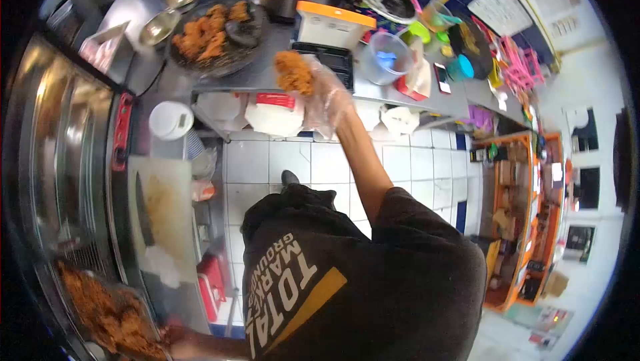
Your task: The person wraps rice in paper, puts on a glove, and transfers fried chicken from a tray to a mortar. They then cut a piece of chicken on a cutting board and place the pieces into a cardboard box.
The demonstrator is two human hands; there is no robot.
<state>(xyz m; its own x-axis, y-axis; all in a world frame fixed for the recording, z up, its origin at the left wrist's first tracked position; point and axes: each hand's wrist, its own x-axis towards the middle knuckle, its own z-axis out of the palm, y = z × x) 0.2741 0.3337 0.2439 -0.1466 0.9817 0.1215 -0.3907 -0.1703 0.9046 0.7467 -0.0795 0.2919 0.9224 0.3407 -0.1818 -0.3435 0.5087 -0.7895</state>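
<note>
My right hand (327, 98), in a clear plastic glove, holds a piece of fried chicken (293, 73) over the front edge of the steel counter (257, 80). Just behind it, an open box with an orange-edged lid (330, 28) stands beside a black compartment tray (340, 61). At the lower left, my left hand (177, 341) is closed at the edge of a metal tray (148, 301). Several pieces of fried chicken (110, 308) fill that tray. The left fingers show only in part.
A large dark pan (233, 61) holds more fried chicken. A knife (143, 208) lies on the cutting board (177, 221) near a white scale (171, 120). A plastic tub (393, 61) and phone (441, 78) sit rightward. A glass-fronted cabinet (67, 148) borders the left.
</note>
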